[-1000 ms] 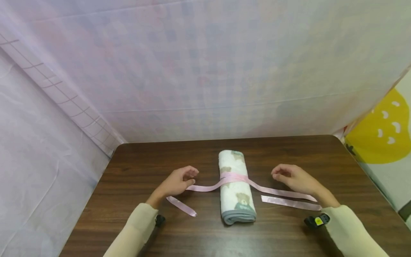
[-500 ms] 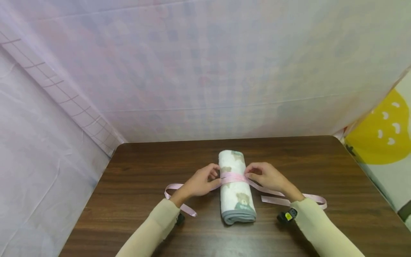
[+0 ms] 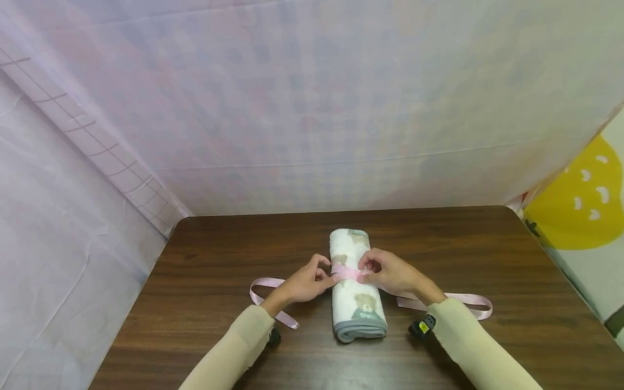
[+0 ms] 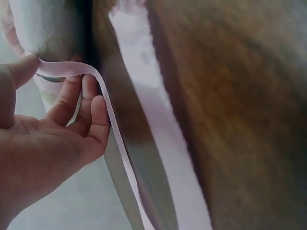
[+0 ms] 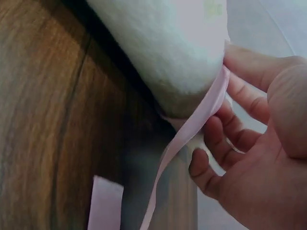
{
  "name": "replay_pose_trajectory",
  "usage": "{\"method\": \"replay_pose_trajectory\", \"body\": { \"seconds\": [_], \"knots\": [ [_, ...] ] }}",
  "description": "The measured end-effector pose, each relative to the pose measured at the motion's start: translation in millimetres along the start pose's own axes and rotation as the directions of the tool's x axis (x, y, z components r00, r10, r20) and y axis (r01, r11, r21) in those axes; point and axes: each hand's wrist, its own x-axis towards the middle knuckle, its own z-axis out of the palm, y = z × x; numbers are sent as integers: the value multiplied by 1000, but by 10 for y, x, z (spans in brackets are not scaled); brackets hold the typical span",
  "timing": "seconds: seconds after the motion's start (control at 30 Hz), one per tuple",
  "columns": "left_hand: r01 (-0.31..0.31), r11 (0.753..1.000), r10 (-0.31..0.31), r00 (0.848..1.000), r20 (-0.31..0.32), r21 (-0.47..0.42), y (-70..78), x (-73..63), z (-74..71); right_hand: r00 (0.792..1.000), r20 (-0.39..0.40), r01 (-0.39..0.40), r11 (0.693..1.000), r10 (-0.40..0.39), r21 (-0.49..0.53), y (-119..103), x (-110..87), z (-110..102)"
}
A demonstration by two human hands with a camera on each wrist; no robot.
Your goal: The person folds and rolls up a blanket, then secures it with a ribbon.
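A white rolled towel [image 3: 347, 297] with bear prints and a grey edge lies lengthwise in the middle of the table. Round its middle goes a pink ribbon [image 3: 346, 272], its two tails trailing out to either side. At the towel's left side my left hand [image 3: 303, 283] pinches the ribbon between thumb and index finger, the other fingers curled loosely behind it. My right hand [image 3: 396, 274] reaches over the towel's right side and pinches the ribbon on top. In the right wrist view, the ribbon [image 5: 192, 123] runs down from between thumb and forefinger of that hand.
The left ribbon tail [image 3: 287, 319] loops on the brown wooden table [image 3: 234, 244] under the left forearm. Its right counterpart, the other tail [image 3: 480, 303], curves past the right sleeve [image 3: 460, 322]. A pale cloth curtain [image 3: 312, 108] hangs behind the table's far edge.
Both hands have come inward from the sides to the towel and now pinch the ribbon. In the last half second the right hand has moved left onto the towel's top.
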Motion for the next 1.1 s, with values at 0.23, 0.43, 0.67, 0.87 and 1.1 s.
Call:
{"method": "replay_pose_trajectory", "body": {
  "seconds": [0.23, 0.43, 0.67, 0.87, 1.1],
  "knots": [
    [10, 1000, -10, 1000, 1, -18, -6, 1, 6, 999, 54, 0, 998, 3, -67, -52, 26, -15],
    [24, 999, -24, 1000, 4, -33, 0, 17, 25, 996, 83, 46, 996, -39, -76, -71, 50, -13],
    [31, 998, -31, 999, 7, -61, -25, 46, 36, 970, 0, 239, 954, -243, -183, -132, 91, 54],
    [37, 996, -37, 999, 1, -78, -30, 61, 55, 883, -42, 395, 790, -467, -468, -163, 98, 123],
    [44, 996, -45, 999, -7, -74, -22, 58, 83, 939, -11, 319, 887, -343, -335, -197, -25, 66]
  ]
}}
